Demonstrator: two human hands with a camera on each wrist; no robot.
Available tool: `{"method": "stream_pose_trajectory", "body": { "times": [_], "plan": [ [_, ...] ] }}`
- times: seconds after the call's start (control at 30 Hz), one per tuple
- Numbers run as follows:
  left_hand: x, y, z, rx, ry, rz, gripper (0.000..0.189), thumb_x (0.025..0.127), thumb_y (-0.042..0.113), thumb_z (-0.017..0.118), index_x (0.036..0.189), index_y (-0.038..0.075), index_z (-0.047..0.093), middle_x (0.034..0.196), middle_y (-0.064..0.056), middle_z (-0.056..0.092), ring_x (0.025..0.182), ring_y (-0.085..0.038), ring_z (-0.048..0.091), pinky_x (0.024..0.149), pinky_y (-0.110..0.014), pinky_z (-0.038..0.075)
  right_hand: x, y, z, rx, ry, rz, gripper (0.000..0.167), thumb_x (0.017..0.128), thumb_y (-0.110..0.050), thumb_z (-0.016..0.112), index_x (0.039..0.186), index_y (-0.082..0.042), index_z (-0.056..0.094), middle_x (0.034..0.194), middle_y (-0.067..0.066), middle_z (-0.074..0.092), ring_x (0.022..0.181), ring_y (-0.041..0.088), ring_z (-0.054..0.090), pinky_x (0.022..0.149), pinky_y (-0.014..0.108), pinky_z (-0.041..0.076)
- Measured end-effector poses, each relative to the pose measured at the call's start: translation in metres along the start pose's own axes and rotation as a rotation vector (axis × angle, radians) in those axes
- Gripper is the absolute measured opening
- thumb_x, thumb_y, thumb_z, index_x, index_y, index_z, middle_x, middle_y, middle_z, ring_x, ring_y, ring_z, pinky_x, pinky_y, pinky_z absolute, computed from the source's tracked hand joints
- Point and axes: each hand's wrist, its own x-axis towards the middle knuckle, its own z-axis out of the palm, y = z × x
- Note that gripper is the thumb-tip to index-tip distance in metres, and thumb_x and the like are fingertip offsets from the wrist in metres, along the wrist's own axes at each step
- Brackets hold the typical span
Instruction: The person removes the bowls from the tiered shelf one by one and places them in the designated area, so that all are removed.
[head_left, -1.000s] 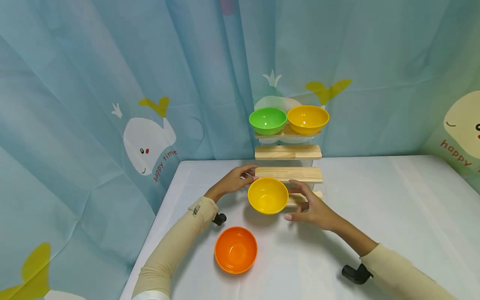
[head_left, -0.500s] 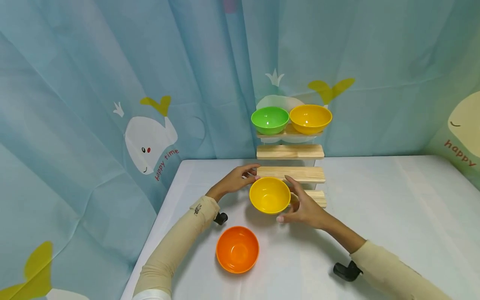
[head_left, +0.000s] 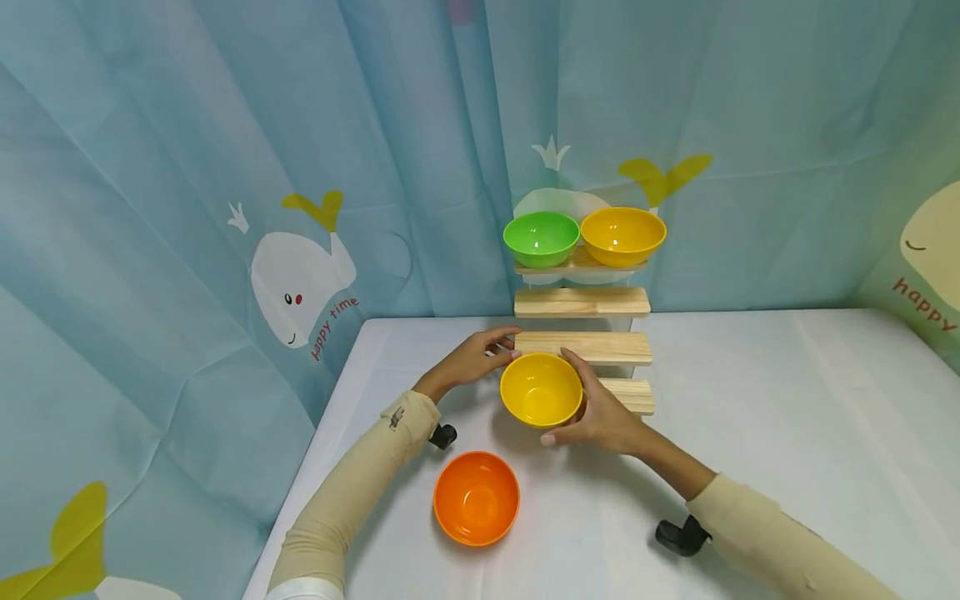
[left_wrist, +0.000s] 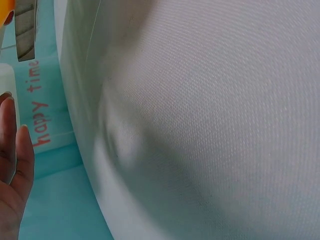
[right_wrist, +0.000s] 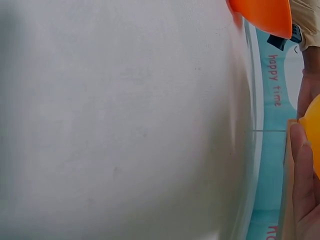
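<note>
A yellow bowl (head_left: 541, 390) sits in front of the lower boards of a stepped wooden rack (head_left: 582, 347), its open side up. My right hand (head_left: 606, 417) holds its right side, the thumb toward the front and the other fingers behind. In the right wrist view the fingers (right_wrist: 304, 175) lie against the yellow bowl (right_wrist: 314, 132). At the rack's left end is my left hand (head_left: 476, 357), fingers extended, its thumb close to the bowl's left rim. In the left wrist view that hand (left_wrist: 14, 170) shows loosely straight fingers; whether it touches the rack cannot be told.
An orange bowl (head_left: 476, 499) stands on the white table (head_left: 787, 417), nearer than the rack. On the top board sit a green bowl (head_left: 542, 239) and another yellow bowl (head_left: 623, 237). A blue printed curtain (head_left: 420, 167) hangs behind and at the left.
My right hand has moved left and closed in on the yellow bowl's right side. The left hand and the bowls stay about where they were; the view shifts slightly.
</note>
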Motion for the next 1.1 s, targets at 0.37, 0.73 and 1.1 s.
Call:
{"method": "stream_pose_trajectory", "body": {
  "times": [0.37, 0.73, 1.1],
  "plan": [
    [0.001, 0.004, -0.002, -0.009, 0.000, 0.003, 0.051, 0.103, 0.030, 0.059, 0.151, 0.016, 0.047, 0.132, -0.012, 0.062, 0.112, -0.024, 0.062, 0.093, -0.033, 0.053, 0.004, -0.002, 0.002, -0.044, 0.035, 0.019, 0.124, 0.069, -0.028, 0.094, 0.160, -0.015, 0.011, 0.152, 0.017, 0.037, 0.125, 0.034, 0.051, 0.103, 0.048, 0.047],
    [0.001, 0.003, -0.002, -0.015, -0.006, 0.017, 0.054, 0.103, 0.033, 0.059, 0.151, 0.011, 0.047, 0.133, -0.014, 0.061, 0.113, -0.024, 0.062, 0.094, -0.034, 0.053, 0.002, -0.001, 0.002, 0.008, 0.026, 0.022, 0.116, 0.071, -0.026, 0.092, 0.158, -0.017, 0.016, 0.150, 0.018, 0.036, 0.124, 0.035, 0.051, 0.099, 0.044, 0.048],
    [0.002, 0.004, -0.002, -0.075, -0.012, 0.024, 0.052, 0.101, 0.023, 0.063, 0.149, 0.010, 0.048, 0.138, -0.015, 0.058, 0.120, -0.028, 0.060, 0.099, -0.035, 0.051, -0.006, -0.004, -0.007, 0.047, 0.025, 0.000, 0.112, 0.073, -0.020, 0.091, 0.158, -0.017, 0.018, 0.152, 0.017, 0.035, 0.121, 0.034, 0.052, 0.092, 0.031, 0.053]
  ]
}}
